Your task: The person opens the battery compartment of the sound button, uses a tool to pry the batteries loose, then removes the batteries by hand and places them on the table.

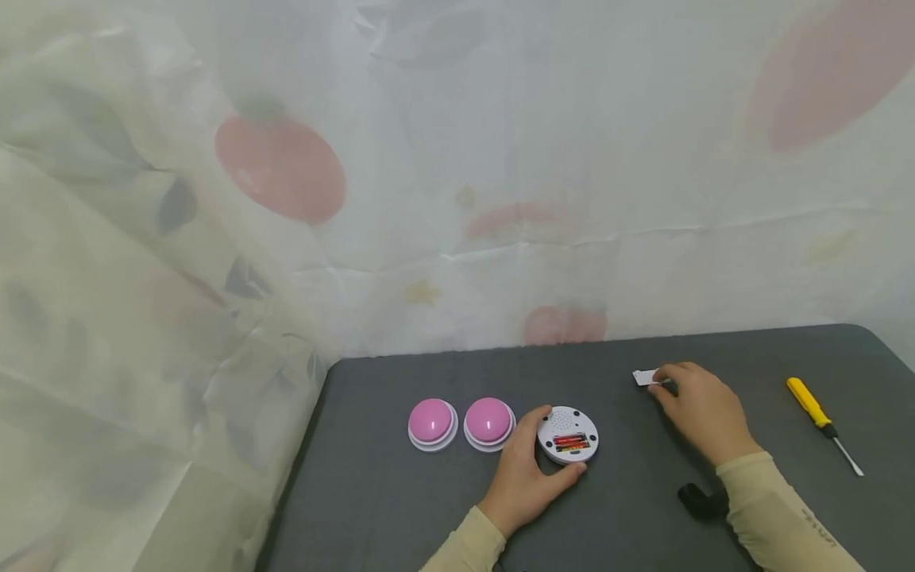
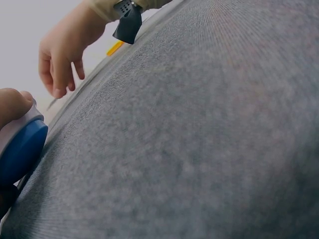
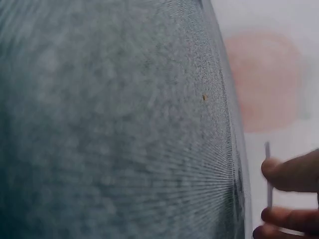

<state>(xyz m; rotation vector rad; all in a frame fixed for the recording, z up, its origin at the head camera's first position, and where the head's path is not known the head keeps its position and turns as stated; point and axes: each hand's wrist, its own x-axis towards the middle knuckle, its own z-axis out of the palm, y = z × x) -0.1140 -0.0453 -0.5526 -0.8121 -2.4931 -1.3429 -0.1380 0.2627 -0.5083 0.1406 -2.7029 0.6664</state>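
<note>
On the gray table, the round device, batteries exposed, is gripped around its rim by the left hand; a white cover is pinched by the right hand. 2 pink buttons are placed left of the device; a yellow screwdriver is laid at far right.

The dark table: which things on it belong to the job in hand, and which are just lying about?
In the job:
round white device, held by the left hand
batteries in its underside
small white piece, pinched by the right hand

Apparently lying about, not held:
left pink button
right pink button
yellow screwdriver, though it may have a use
</note>
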